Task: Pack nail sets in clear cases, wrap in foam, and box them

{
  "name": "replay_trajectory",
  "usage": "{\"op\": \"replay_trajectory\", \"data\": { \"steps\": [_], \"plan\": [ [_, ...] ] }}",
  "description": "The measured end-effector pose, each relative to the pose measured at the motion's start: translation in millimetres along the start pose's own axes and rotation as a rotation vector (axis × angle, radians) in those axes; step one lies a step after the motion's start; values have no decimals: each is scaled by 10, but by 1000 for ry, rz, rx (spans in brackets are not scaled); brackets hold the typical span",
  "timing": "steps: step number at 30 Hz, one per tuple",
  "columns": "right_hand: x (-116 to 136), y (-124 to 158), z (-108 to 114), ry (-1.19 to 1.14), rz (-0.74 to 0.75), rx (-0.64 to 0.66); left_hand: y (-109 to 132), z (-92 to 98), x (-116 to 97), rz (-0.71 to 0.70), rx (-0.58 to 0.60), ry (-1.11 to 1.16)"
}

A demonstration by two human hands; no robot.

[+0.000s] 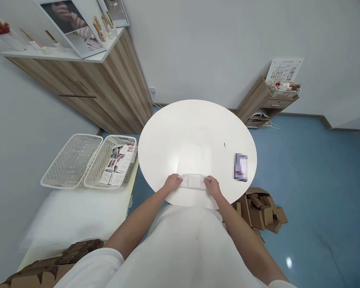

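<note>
A thin white sheet, probably packing foam, lies flat on the round white table. Its near end is folded over into a narrow band close to the table's front edge. My left hand pinches the left end of this band. At the other end, my right hand has its fingers closed on the band too. A paler rectangle shows in the middle of the fold; whether something is wrapped inside I cannot tell.
A pixelated phone-like object lies at the table's right. To the left stand a basket with clear packages and a basket of printed cards. Brown cardboard boxes sit at lower right; a wooden cabinet stands behind left.
</note>
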State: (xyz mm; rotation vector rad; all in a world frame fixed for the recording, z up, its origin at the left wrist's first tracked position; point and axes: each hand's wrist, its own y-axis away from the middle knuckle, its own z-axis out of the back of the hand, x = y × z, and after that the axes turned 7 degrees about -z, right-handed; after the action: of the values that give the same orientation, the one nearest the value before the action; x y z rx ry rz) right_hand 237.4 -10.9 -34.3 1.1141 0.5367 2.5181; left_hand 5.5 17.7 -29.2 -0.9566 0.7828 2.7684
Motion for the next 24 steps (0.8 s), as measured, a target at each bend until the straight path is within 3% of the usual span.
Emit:
{"op": "replay_trajectory", "data": {
  "steps": [5,8,10,13,15,19,24],
  "plan": [
    [19,76,-44,22,18,-116,0,15,-28,50,-58,-21],
    [83,128,-26,124,122,-286,14,39,-71,-22,-267,-58],
    [142,147,-6,243,243,-310,17,44,-115,-172,-373,-136],
    [220,149,-5,434,392,-121,2,6,-195,-477,-220,-280],
    [247,144,-30,533,414,12,-13,-49,-241,-571,-74,-345],
    [251,173,-53,581,357,113,5,-130,-272,-541,-13,-382],
    [250,336,53,487,296,228,170,-88,-214,-566,31,-313]
  ]
}}
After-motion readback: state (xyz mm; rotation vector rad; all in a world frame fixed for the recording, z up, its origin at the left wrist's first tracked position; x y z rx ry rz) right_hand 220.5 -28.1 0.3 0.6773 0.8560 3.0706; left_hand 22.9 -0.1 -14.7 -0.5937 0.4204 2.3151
